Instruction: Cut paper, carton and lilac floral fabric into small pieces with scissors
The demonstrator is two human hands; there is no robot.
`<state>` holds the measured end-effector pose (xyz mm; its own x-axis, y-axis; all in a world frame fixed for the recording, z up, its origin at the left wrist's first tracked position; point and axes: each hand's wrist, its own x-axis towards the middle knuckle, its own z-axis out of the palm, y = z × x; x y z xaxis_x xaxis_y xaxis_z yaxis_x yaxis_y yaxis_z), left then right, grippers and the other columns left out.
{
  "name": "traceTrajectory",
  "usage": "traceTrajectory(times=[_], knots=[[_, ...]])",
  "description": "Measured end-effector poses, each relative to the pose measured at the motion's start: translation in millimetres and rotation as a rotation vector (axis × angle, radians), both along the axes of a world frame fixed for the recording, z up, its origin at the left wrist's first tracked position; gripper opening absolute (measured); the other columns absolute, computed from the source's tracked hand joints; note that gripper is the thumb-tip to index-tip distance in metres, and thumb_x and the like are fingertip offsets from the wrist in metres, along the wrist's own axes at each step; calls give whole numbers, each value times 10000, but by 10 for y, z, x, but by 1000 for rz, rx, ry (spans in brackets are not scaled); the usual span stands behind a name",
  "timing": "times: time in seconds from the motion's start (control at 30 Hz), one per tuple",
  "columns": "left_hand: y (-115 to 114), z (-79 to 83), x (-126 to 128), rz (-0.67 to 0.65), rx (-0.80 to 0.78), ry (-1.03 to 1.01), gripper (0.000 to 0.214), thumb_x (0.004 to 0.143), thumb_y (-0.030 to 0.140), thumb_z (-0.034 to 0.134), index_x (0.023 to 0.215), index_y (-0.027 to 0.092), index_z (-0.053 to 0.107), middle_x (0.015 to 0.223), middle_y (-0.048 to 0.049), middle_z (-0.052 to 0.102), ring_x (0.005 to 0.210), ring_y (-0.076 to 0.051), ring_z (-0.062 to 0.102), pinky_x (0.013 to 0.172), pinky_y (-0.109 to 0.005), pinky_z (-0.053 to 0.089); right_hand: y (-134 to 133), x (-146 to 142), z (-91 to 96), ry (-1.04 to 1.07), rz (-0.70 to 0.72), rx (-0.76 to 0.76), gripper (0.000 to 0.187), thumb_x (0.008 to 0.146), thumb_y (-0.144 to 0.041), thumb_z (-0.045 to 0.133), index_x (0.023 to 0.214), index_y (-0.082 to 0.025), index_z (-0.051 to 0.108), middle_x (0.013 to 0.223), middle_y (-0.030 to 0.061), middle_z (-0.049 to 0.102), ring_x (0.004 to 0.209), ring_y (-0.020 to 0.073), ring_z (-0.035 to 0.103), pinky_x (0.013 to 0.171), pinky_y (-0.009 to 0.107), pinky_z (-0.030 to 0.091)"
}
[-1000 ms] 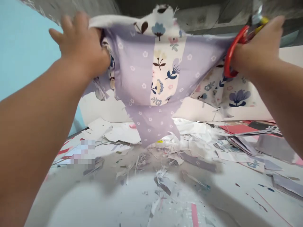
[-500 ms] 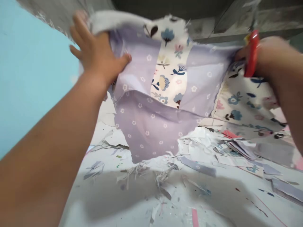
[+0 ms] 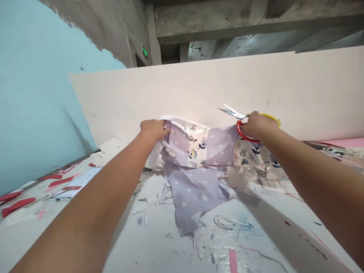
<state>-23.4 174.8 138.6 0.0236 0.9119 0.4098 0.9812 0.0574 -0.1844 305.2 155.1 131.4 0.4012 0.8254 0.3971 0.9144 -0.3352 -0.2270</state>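
A patchwork fabric [image 3: 201,185], lilac with small white flowers and cream floral panels, hangs between my hands, its ragged lower point on the table. My left hand [image 3: 155,129] is closed round the fabric's upper left corner. My right hand [image 3: 256,124] is closed round scissors [image 3: 237,115] with one red and one yellow handle loop. Their blades are parted and point left, above the fabric's top edge. The fabric's upper right part meets this same hand; the fingers gripping there are mostly hidden.
Thread bits and cloth scraps [image 3: 166,193] litter the white table [image 3: 159,246]. Red strips [image 3: 19,206] and a pale rectangular sheet or screen [image 3: 82,184] lie at the left. A white board [image 3: 127,98] stands behind, with a light blue wall [image 3: 31,94] on the left.
Both hands have moved farther out with the fabric, which now sits lower and farther away. My left fingers, spread before, are now closed on it. The view has tilted up.
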Motion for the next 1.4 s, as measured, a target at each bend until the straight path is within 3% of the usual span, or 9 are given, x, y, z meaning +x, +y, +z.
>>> traceTrajectory(times=[0.43, 0.53, 0.67, 0.77, 0.87, 1.0, 1.17, 1.27, 1.4], knots=[[78, -95, 183, -136, -55, -63, 591, 630, 312, 604, 1206, 276, 477, 1148, -69, 570, 966, -268, 564, 738, -315, 439, 7, 54, -148, 31, -50, -12, 397, 743, -292, 552, 1026, -45, 427, 769, 170, 585, 780, 278, 583, 567, 326, 326], [133, -145, 146, -242, 75, -216, 511, 676, 308, 573, 1178, 245, 503, 1259, -83, 461, 972, -251, 558, 776, -316, 440, 58, 82, -164, 104, -68, -41, 434, 747, -330, 541, 1036, -30, 420, 725, 150, 572, 703, 238, 575, 534, 310, 337], [71, -299, 160, -350, -110, -256, 492, 652, 294, 619, 1138, 280, 538, 1456, -54, 141, 947, -197, 573, 813, -296, 438, 126, 107, -216, 170, -10, -146, 290, 743, -330, 541, 809, -48, 527, 624, 123, 549, 662, 214, 553, 531, 312, 352], [-142, -460, 291, -384, -198, -129, 397, 719, 285, 551, 1116, 279, 550, 1482, -40, 42, 1035, -237, 526, 828, -340, 429, 140, 69, -295, 181, 67, -195, 254, 746, -332, 550, 764, -79, 531, 630, 115, 549, 650, 200, 543, 531, 303, 355], [-491, -637, 437, -474, -145, 150, 289, 725, 219, 517, 1002, 221, 598, 1403, -81, 277, 1127, -294, 432, 857, -399, 393, 78, -16, -378, 175, 140, -211, 274, 731, -388, 574, 772, -123, 519, 688, 110, 564, 628, 197, 541, 512, 294, 360], [-1079, -889, 450, -789, -150, 268, 167, 757, 160, 427, 814, 166, 585, 933, -86, 566, 847, -215, 524, 684, -325, 409, -161, -129, -474, 198, 306, -232, 332, 716, -501, 560, 782, -179, 520, 762, 70, 596, 624, 182, 554, 520, 278, 393], [-1637, -1202, 303, -778, -316, -17, 185, 808, 351, 434, 814, 191, 526, 785, -25, 557, 669, -163, 504, 549, -276, 350, -646, -242, -547, 267, 752, -394, 359, 705, -572, 541, 792, -224, 543, 715, 8, 582, 649, 171, 550, 572, 269, 415], [-1721, -1329, 262, -668, -479, -211, 378, 675, 554, 558, 806, 205, 495, 795, -10, 562, 649, -165, 500, 507, -258, 333, -938, -342, -528, 285, 951, -587, 330, 759, -543, 489, 748, -214, 517, 741, 13, 574, 665, 165, 558, 593, 263, 418], [-1687, -1393, 244, -731, -520, -288, 266, 804, 443, 424, 778, 195, 517, 817, -25, 553, 698, -158, 513, 593, -269, 374, -1209, -437, -516, 277, 988, -834, 354, 788, -544, 440, 721, -201, 495, 627, 7, 557, 610, 168, 551, 594, 276, 411]])
